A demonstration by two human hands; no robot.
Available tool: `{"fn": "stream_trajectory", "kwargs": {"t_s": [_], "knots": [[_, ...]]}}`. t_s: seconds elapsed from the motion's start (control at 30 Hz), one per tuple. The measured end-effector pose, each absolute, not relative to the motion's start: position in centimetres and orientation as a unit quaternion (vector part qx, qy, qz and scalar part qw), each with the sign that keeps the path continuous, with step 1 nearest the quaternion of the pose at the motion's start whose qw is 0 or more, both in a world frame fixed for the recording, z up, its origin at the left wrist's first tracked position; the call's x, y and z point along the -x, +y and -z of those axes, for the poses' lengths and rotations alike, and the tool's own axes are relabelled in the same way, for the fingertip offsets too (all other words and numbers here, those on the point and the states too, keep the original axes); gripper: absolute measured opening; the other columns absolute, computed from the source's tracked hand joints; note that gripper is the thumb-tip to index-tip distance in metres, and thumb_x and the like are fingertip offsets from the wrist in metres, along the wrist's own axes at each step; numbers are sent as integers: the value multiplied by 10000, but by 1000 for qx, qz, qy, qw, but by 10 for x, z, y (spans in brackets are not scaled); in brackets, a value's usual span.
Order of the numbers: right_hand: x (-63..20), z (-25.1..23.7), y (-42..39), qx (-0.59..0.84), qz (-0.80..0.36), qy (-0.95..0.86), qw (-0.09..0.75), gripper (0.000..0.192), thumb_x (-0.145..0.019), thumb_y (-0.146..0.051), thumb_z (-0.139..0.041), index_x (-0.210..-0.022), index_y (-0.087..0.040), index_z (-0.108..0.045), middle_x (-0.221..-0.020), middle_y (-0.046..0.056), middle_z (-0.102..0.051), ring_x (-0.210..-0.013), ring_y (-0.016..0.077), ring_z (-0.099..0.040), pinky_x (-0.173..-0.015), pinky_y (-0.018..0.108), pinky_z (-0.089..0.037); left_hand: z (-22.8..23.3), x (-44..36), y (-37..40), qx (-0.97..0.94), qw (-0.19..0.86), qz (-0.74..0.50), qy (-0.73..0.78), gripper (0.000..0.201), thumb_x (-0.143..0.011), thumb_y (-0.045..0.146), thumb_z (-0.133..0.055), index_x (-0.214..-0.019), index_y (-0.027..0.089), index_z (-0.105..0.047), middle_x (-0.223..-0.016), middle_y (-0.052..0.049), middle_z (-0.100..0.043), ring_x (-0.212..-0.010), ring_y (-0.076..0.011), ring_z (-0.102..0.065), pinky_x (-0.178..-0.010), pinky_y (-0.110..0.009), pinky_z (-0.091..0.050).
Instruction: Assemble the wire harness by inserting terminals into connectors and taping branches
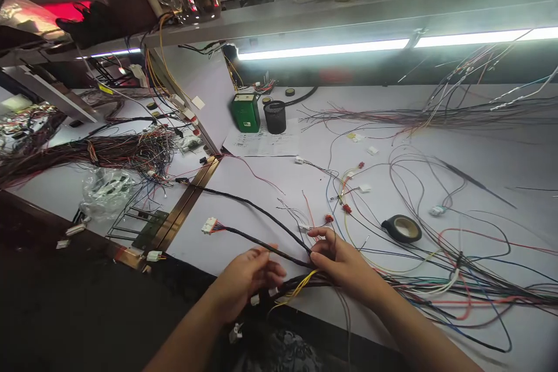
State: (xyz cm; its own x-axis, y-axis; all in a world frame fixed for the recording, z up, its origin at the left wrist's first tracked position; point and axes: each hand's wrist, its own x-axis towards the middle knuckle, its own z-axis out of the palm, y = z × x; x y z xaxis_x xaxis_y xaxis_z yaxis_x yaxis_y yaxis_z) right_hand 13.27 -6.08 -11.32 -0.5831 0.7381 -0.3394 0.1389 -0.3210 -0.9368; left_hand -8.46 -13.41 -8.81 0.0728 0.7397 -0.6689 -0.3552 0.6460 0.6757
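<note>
Right hand [340, 257] closed, thumb and fingertips pinching the wire harness [247, 237] where two black-wrapped branches meet, over the near part of the white, smooth worktop [261, 174]. My left hand [246, 276] is half curled beside the nearer branch; I cannot tell whether its fingertips grip it. That branch is slim and round, ending in a blocky white plastic connector [210, 225] with thin coloured wires fanning into it. The farther branch [279, 220] bends in a long, shallow curve toward a brassy metal strip [187, 203]. Below my hands, a loose bunch of yellow wires [300, 286], thin and glossy. Right of my right hand: a squat ring of black tape [401, 228], pale core showing. Farther back, a dark mesh cup [275, 118] beside a boxy green container [246, 113].
</note>
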Motion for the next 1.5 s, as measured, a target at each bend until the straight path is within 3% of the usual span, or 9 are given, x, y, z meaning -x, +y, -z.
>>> {"fn": "stream_trajectory", "kwargs": {"t_s": [0.1, 0.27, 0.53, 0.7, 0.93, 1.1, 1.2, 1.37, 1.5], "knots": [[-134, 115, -60, 392, -722, -532, 205, 403, -839, -328, -543, -1206, -230, -408, -745, -43, -555, -536, 90, -445, -506, 227, -369, 72, 89, -144, -402, 612, -245, 635, 317, -854, 432, -539, -979, 172, -671, -746, -72, -678, -655, -193, -590, -639, -305, -430], [-140, 128, -59, 364, -695, -587, 200, 462, -860, -313, -540, -1287, -248, -379, -833, -13, -605, -639, 113, -512, -601, 254, -422, 65, 61, -124, -616, 337, -341, 625, 154, -820, 310, -597, -819, 224, -724, -895, -95, -671, -928, -261, -546, -932, -375, -327], [-143, 135, -63, 355, -660, -619, 236, 523, -893, -279, -513, -1364, -288, -287, -942, 16, -559, -751, 122, -540, -682, 273, -461, 83, 42, -102, -742, 341, -44, 576, 331, -915, 323, -378, -838, 219, -682, -806, -48, -678, -718, -203, -567, -644, -291, -355], [-144, 140, -61, 346, -668, -596, 283, 560, -909, -342, -500, -1405, -339, -241, -1177, 54, -444, -646, 71, -470, -571, 238, -444, 83, 39, -98, -735, 384, -72, 555, 267, -862, 241, -426, -788, 214, -681, -797, -24, -682, -715, -176, -558, -624, -259, -341], [-148, 134, -62, 347, -687, -573, 282, 513, -891, -342, -519, -1368, -273, -346, -1157, 71, -493, -735, 100, -523, -624, 258, -478, 94, 34, -101, -673, 429, -143, 585, 277, -854, 405, -510, -808, 205, -696, -783, -15, -673, -694, -169, -555, -584, -256, -319], [-144, 130, -66, 454, -568, -632, 266, 481, -853, -309, -533, -1316, -226, -432, -1086, 60, -571, -825, 143, -564, -767, 328, -486, 106, 25, -110, -726, 283, -139, 612, 213, -854, 323, -549, -752, 195, -686, -758, -48, -671, -737, -198, -547, -656, -305, -320], [-146, 119, -68, 490, -541, -635, 254, 465, -821, -335, -574, -1267, -227, -500, -1004, 41, -610, -702, 129, -540, -695, 309, -473, 110, 22, -117, -755, 197, -188, 596, 187, -875, 261, -524, -830, 208, -698, -821, -68, -683, -816, -222, -537, -744, -353, -330], [-145, 91, -69, 501, -614, -513, 330, 439, -894, -466, -461, -1236, -196, -511, -897, 51, -635, -562, 108, -495, -508, 243, -394, 106, 31, -122, -639, 323, -366, 595, 129, -836, 279, -603, -794, 204, -699, -864, -63, -643, -860, -198, -550, -801, -334, -391], [-124, 78, -73, 495, -451, -704, 238, 348, -941, -419, -358, -1006, -216, -632, -842, 57, -678, -624, 152, -573, -566, 270, -387, 99, 46, -121, -389, 528, -481, 582, 134, -823, 308, -613, -852, 181, -642, -870, -33, -618, -656, -110, -523, -661, -258, -423]]}}
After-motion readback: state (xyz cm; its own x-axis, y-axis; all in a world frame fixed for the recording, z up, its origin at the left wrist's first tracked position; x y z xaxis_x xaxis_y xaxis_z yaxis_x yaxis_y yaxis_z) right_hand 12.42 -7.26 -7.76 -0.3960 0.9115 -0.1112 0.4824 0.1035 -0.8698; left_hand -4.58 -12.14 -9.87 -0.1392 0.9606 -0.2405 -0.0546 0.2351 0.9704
